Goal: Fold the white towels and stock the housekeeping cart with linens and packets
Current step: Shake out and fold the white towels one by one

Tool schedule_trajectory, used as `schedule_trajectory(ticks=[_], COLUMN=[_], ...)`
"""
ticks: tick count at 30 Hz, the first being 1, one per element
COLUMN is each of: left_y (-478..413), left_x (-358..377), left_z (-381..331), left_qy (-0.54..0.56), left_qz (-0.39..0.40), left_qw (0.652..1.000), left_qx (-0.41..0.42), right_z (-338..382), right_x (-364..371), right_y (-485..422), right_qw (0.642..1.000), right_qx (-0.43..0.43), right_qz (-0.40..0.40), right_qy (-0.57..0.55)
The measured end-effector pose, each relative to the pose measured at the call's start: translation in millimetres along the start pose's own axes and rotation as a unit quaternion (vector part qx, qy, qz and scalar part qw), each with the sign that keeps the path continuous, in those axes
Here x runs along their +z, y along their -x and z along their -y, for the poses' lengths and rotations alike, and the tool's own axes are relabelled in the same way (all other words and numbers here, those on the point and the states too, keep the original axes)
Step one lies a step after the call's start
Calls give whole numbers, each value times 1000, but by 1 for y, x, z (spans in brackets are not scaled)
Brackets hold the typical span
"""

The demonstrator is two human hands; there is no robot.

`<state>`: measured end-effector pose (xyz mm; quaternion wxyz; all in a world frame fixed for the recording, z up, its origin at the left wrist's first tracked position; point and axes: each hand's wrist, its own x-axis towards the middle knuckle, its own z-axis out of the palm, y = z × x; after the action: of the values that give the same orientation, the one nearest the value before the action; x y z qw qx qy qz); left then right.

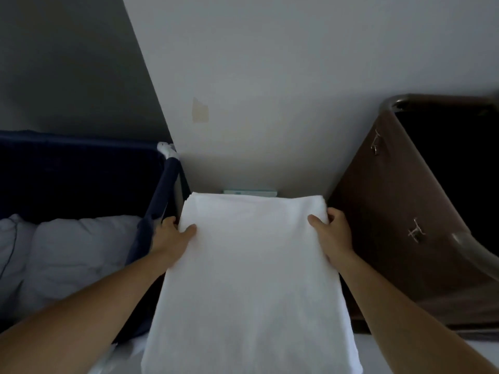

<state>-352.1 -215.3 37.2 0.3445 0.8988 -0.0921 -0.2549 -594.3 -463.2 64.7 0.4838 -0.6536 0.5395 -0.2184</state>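
White wall [270, 76] behind, navy bag [81, 171] at 9 o'clock, brown bag [391, 211] at 3: white towel [251, 265] at centre, left hand [175, 233] and right hand [330, 228] apart, each gripping a side edge; folding step likely, next calls for an even, square fold toward 6.

Left arm [94, 298]: bare, it enters from the lower left corner of the frame and reaches up toward the centre.
Left hand [174, 237]: it grips the left edge of the white towel [251, 265]. The thumb lies on top and the other fingers go under the edge, mostly hidden.
Right arm [405, 300]: bare, it enters from the lower right corner and also points to the centre.
Right hand [332, 228]: it grips the right edge, thumb on top and fingers curled round it.
Both hands: almost level in the frame, well apart.
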Motion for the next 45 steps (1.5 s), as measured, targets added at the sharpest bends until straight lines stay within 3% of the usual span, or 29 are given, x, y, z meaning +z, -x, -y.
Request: schedule_trajectory(ticks=[4,10,16,23,29,34,37,40,45], left_y=[50,114,151,152,146,134,126,118,111], left_x=[-2,-6,-16,-21,-17,-28,-42,-64,-95], left_z=[30,69,84,101,110,88,49,-7,-77], left_qy=[32,11,9,104,163,241,272,322,428], left_qz=[61,93,103,122,175,223,256,229,207], left_qw=[995,994,993,983,965,936,921,917,877], left_qx=[-70,-55,-59,-94,-112,-130,-113,-56,72], right_z=[-13,-40,-52,-54,-68,-43,-15,24,84], right_x=[-16,-40,-54,-63,-53,-60,-66,-71,-91], right_y=[50,131,175,175,175,157,142,117,89], right_qw=[994,973,971,975,969,961,961,977,981], right_qx=[28,81,126,122,197,219,193,94,-64], right_qz=[42,60,55,29,50,166,197,143,50], right_qy=[97,206,195,185,141,35,-18,-126,-176])
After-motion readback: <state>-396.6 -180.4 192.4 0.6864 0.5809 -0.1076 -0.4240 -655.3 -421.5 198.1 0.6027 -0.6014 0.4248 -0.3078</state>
